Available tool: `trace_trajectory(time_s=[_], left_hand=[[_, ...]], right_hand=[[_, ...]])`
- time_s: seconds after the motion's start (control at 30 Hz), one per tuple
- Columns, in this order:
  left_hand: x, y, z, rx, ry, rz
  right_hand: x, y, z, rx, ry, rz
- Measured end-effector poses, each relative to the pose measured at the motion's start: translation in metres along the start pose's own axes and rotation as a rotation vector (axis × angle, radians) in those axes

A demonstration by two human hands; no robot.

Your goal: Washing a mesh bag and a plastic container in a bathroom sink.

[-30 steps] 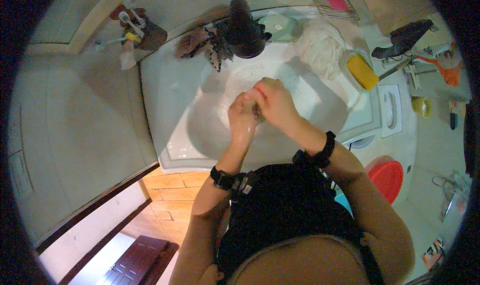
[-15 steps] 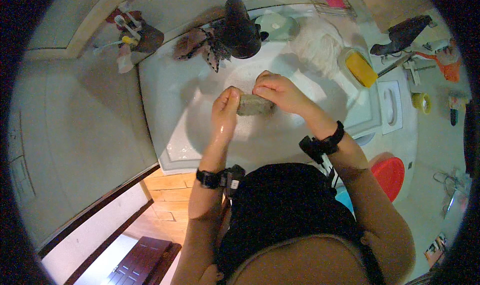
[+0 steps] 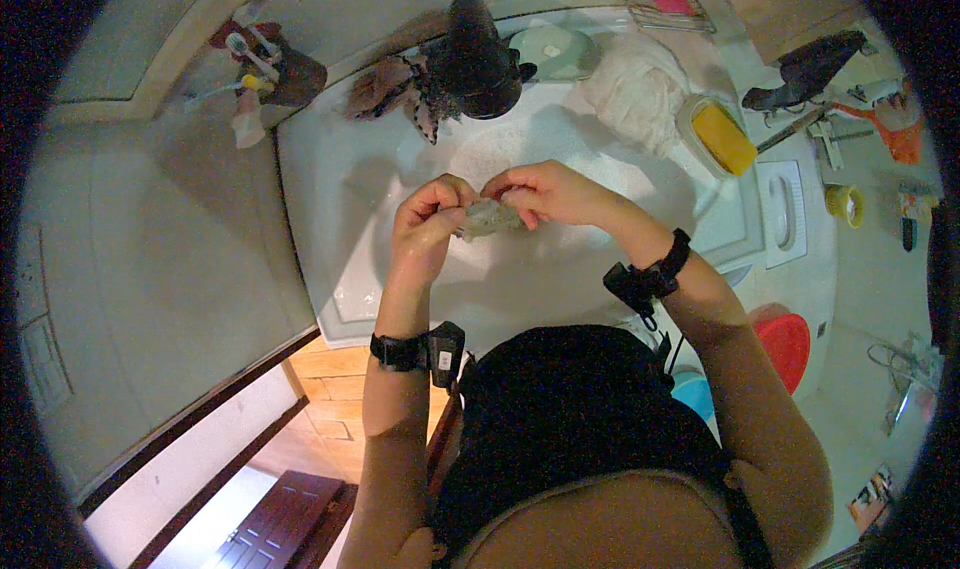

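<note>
Between my two hands, over the white basin point(image 3: 500, 294), is a small crumpled grey-green cloth point(image 3: 490, 219) that looks wet. My left hand point(image 3: 428, 219) pinches its left end between thumb and fingers. Its right end is in the bent fingers of my right hand point(image 3: 548, 194). Parts of the cloth are hidden by my fingertips. Farther off in the basin, a bunched white cloth point(image 3: 635, 94) lies to the right of my hands. Beside it stands a dish point(image 3: 690, 134) with a yellow block point(image 3: 723, 139), soap or sponge.
At the basin's back are a dark rounded vessel point(image 3: 485, 74), patterned dark fabric point(image 3: 395, 84) and a pale green object point(image 3: 553, 51). A toothbrush cup point(image 3: 295, 77) hangs left. To the right are a squat-toilet-shaped white fixture point(image 3: 782, 214) and a red round object point(image 3: 782, 349).
The cloth was stretched flat between my hands and is now bunched up smaller. My left hand has shifted left and turned; my right hand has moved slightly down and left.
</note>
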State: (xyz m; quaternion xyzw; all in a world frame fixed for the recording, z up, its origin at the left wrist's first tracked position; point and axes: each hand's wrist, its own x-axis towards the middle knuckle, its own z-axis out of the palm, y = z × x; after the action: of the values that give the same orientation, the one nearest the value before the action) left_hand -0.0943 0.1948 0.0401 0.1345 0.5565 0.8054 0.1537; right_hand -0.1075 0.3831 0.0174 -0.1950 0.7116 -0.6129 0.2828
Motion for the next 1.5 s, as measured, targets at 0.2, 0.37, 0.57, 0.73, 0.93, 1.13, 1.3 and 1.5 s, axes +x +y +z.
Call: trace_trajectory(time_s=[0.2,0.37,0.57,0.73,0.93,1.13,1.3,1.5], left_hand=[[0.004,0.010,0.007,-0.077,0.181,-0.040],[0.003,0.007,-0.003,0.064,0.007,0.027],[0.002,0.006,-0.011,0.299,0.025,0.032],[0.001,-0.004,-0.005,0.426,0.239,-0.120],[0.016,-0.038,0.021,-0.030,0.829,-0.403],[0.020,-0.070,0.065,0.136,0.687,-0.581],[0.017,-0.083,0.051,-0.566,0.742,-0.466],[0.015,-0.105,0.026,-0.637,0.689,-0.512]], right_hand=[[-0.002,0.012,0.002,-0.073,-0.017,-0.373],[0.000,0.006,0.007,0.051,-0.029,0.034],[-0.005,0.002,-0.002,-0.126,-0.081,-0.028],[-0.001,0.014,-0.004,0.239,0.286,-0.088],[0.010,-0.007,0.026,0.319,0.509,0.098],[0.036,0.041,0.021,-0.840,0.805,-0.040],[0.020,0.035,0.041,-0.679,-0.024,0.297],[0.016,0.006,0.068,-0.637,0.700,-0.059]])
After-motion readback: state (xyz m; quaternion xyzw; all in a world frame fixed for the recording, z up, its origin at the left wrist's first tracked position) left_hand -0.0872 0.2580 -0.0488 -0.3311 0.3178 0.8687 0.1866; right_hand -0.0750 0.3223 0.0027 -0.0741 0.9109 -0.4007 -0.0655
